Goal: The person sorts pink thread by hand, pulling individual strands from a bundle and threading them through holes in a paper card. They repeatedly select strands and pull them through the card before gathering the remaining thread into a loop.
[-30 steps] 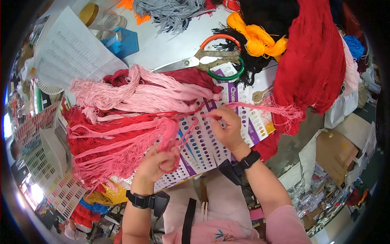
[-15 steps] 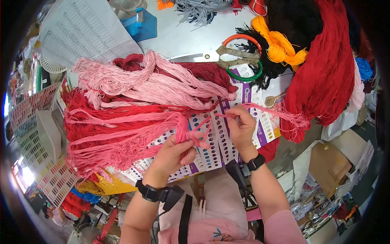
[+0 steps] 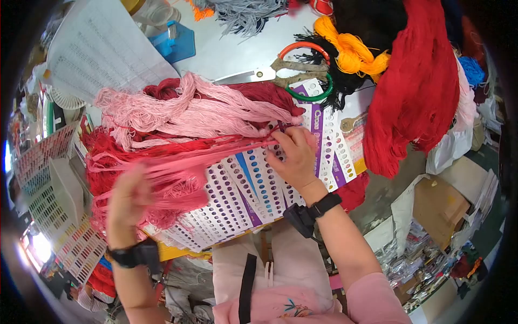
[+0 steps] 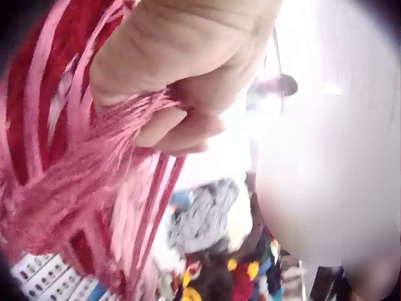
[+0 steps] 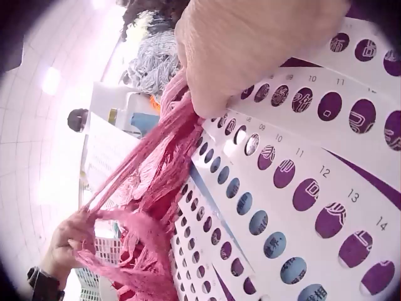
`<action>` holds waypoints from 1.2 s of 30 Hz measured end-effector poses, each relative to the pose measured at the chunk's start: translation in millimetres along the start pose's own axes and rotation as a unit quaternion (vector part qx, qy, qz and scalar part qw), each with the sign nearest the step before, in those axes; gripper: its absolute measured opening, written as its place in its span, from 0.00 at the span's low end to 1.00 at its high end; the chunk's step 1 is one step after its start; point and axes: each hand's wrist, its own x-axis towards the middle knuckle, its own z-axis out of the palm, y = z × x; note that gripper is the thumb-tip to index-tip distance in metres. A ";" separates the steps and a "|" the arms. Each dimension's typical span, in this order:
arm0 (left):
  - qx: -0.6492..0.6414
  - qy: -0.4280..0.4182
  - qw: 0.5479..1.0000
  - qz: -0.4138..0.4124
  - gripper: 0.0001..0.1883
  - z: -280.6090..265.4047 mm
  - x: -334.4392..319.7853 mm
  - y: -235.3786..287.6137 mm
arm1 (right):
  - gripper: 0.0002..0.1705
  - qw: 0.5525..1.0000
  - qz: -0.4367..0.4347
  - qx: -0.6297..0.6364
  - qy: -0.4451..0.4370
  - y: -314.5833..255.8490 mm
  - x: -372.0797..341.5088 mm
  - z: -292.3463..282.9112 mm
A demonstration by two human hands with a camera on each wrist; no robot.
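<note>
My left hand [image 3: 129, 197], blurred in the head view, grips a bundle of pink thread [image 4: 81, 169]; in the left wrist view its fingers curl round the strands. Pink strands stretch from it to my right hand [image 3: 294, 156], which pinches their far end over the printed cards with holes [image 3: 221, 189]. The right fingertips are partly hidden in the right wrist view [image 5: 250, 50]. Beneath and beside the strands lie red thread [image 3: 100, 146] and a light pink skein [image 3: 156, 116], with a dark red skein [image 3: 259, 97] behind.
Large scissors [image 3: 264, 74] with orange and green handles lie behind the skeins. Around them are a blue dispenser [image 3: 178, 43], a printed sheet [image 3: 102, 48], orange-yellow thread [image 3: 348, 51], grey thread [image 3: 248, 13] and a big red hank [image 3: 413, 92].
My left hand has moved left, drawing the pink strands out long across the red thread. My right hand has moved slightly left and up to the strands' end by the light pink skein.
</note>
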 end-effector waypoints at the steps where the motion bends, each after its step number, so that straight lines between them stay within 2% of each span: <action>1: -0.115 0.050 0.992 0.001 0.06 -38.9 -8.4 11.5 | 0.17 1.000 0.002 -0.001 0.006 -1.2 0.4 1.4; 2: -0.205 0.084 0.974 0.048 0.04 -62.3 -16.8 26.7 | 0.18 1.000 0.020 0.003 0.006 -3.3 1.2 2.2; 3: -0.255 0.080 0.959 0.092 0.06 -79.3 -23.9 41.3 | 0.18 0.999 0.034 0.009 0.007 -5.4 3.2 3.0; 5: -0.337 0.209 0.906 0.149 0.09 -100.9 -21.8 50.9 | 0.19 1.000 0.027 0.002 0.016 -8.1 4.1 4.6; 6: -0.336 0.208 0.906 0.154 0.09 -106.3 -30.2 50.6 | 0.19 0.999 0.030 -0.005 0.012 -9.4 2.1 4.5; 8: -0.250 0.164 0.940 0.164 0.10 -108.8 -44.5 51.2 | 0.20 0.999 0.029 -0.015 0.020 -9.2 9.0 0.5; 9: -0.166 0.213 0.942 0.198 0.12 -61.7 -54.7 42.1 | 0.20 0.999 0.034 0.003 -0.006 -10.1 8.2 -3.7; 10: -0.049 0.141 0.974 0.168 0.14 -30.6 -69.0 30.1 | 0.21 0.998 0.041 0.023 -0.035 -12.7 4.5 -7.4; 11: -0.073 0.007 0.991 0.110 0.14 -19.0 -73.0 11.7 | 0.21 0.998 0.042 0.022 -0.036 -16.6 2.2 -11.1; 12: -0.018 0.011 0.998 0.053 0.14 12.0 -74.2 -5.1 | 0.21 0.997 0.046 0.058 -0.020 -21.7 0.6 -15.7; 15: -0.183 -0.138 0.973 -0.006 0.20 69.3 -61.6 -50.4 | 0.19 0.990 0.047 0.132 0.004 -47.7 -13.1 -31.5; 16: -0.212 -0.173 0.962 -0.022 0.22 83.4 -57.9 -55.1 | 0.14 0.968 0.105 0.218 -0.064 -62.3 -17.8 -39.8; 17: -0.220 -0.168 0.960 -0.043 0.26 95.3 -56.8 -60.3 | 0.10 0.930 0.164 0.299 -0.133 -75.8 -22.3 -47.9; 18: -0.229 -0.165 0.958 -0.044 0.26 102.6 -57.0 -66.0 | 0.10 0.930 0.167 0.297 -0.139 -90.7 -23.5 -54.6; 19: -0.237 -0.163 0.957 -0.045 0.27 105.7 -56.9 -70.6 | 0.06 0.830 0.272 0.445 -0.197 -106.7 -22.7 -59.0; 20: -0.240 -0.160 0.956 -0.049 0.27 103.6 -57.1 -74.6 | 0.04 0.691 0.367 0.573 -0.243 -115.7 -24.9 -60.6; 21: -0.253 -0.217 0.941 -0.058 0.28 100.7 -57.5 -77.9 | 0.04 0.689 0.370 0.573 -0.246 -117.4 -29.4 -61.0; 22: -0.264 -0.275 0.922 -0.065 0.28 98.5 -58.0 -79.2 | 0.04 0.660 0.398 0.585 -0.251 -118.1 -32.7 -61.4; 23: -0.263 -0.274 0.923 -0.065 0.28 98.1 -59.6 -77.3 | 0.04 0.632 0.424 0.597 -0.254 -118.9 -34.5 -61.8; 24: -0.320 -0.261 0.907 -0.080 0.25 98.8 -62.3 -74.5 | 0.03 0.617 0.427 0.625 -0.213 -121.0 -35.1 -63.5; 25: -0.375 -0.246 0.888 -0.096 0.23 100.1 -65.0 -73.6 | 0.03 0.616 0.429 0.625 -0.213 -120.1 -37.5 -64.2; 26: -0.376 -0.246 0.888 -0.099 0.23 101.4 -68.3 -75.3 | 0.04 0.630 0.422 0.615 -0.219 -118.5 -40.6 -65.5; 28: -0.152 -0.181 0.971 -0.027 0.17 104.9 -77.2 -81.4 | 0.04 0.643 0.419 0.600 -0.228 -120.1 -45.5 -69.5; 29: -0.155 -0.180 0.971 -0.029 0.17 106.7 -78.1 -82.4 | 0.04 0.651 0.420 0.596 -0.212 -123.5 -46.0 -71.6; 31: -0.260 -0.148 0.953 -0.046 0.14 110.1 -77.6 -83.0 | 0.04 0.658 0.423 0.591 -0.196 -124.0 -46.9 -74.1; 33: -0.276 -0.164 0.946 -0.042 0.15 108.1 -76.9 -88.0 | 0.04 0.620 0.430 0.627 -0.193 -119.9 -47.8 -76.9; 36: -0.293 -0.183 0.938 -0.042 0.16 104.9 -77.2 -91.1 | 0.04 0.610 0.444 0.620 -0.214 -116.5 -50.8 -78.2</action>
